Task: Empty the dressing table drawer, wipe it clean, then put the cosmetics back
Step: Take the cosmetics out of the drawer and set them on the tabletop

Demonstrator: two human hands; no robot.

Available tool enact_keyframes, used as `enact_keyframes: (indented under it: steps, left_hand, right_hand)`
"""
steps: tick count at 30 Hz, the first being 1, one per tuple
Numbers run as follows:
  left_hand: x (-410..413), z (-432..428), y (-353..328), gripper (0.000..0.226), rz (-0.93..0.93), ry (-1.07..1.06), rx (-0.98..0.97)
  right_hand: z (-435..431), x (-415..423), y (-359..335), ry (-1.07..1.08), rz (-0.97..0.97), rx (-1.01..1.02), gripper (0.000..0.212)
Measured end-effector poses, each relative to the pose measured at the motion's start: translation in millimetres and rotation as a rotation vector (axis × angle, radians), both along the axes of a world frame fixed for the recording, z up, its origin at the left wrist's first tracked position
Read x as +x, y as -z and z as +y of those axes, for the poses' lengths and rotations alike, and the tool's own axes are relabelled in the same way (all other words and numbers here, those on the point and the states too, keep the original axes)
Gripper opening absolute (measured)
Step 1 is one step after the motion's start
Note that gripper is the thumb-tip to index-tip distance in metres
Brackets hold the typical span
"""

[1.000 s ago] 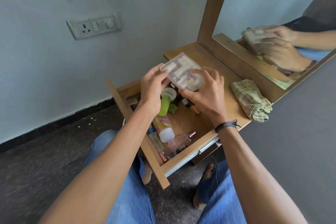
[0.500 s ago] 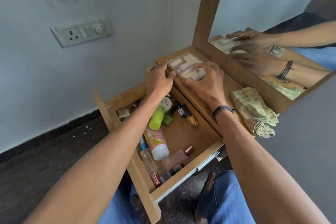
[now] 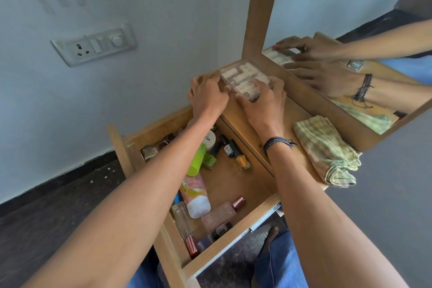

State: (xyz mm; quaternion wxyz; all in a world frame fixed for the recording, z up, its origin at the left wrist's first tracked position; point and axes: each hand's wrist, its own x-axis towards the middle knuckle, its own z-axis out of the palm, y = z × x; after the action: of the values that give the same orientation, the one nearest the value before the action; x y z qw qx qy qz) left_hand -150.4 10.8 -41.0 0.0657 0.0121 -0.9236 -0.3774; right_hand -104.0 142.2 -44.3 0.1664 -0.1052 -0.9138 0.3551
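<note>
A clear plastic box (image 3: 243, 76) of pale cosmetic pieces lies on the wooden dressing table top (image 3: 299, 110), in its back corner against the mirror frame. My left hand (image 3: 207, 94) grips its left edge and my right hand (image 3: 264, 103) holds its near right side, fingers over the lid. Below them the open drawer (image 3: 229, 243) holds several cosmetics: a green tube (image 3: 196, 161), a pink and white tube (image 3: 195, 194), a pink perfume bottle (image 3: 222, 215), an orange nail polish (image 3: 242, 161) and a clear bottle (image 3: 183, 220). My left forearm hides part of the drawer's back.
A folded green-yellow cloth (image 3: 327, 152) lies on the table top to the right. The mirror (image 3: 350, 7) stands along the table's back and reflects my hands. A switch plate (image 3: 93, 44) is on the wall at left. My knees in jeans sit under the drawer front.
Both hands carried the clear box up out of the drawer area and back onto the table top's rear corner, where it now rests by the mirror frame.
</note>
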Motion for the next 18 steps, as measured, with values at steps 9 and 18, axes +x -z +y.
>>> enact_keyframes:
  steps: [9,18]
  left_hand:
    - [17.4,-17.0,-5.2,0.057,0.008,-0.031,0.034]
    - [114.1,-79.2,13.9,0.047,-0.024,-0.082,0.002]
  right_hand:
    - [-1.2,3.4,-3.5,-0.016,-0.022,-0.021,0.063]
    - [-2.8,16.9,-10.4,0.027,0.109,-0.107,0.046]
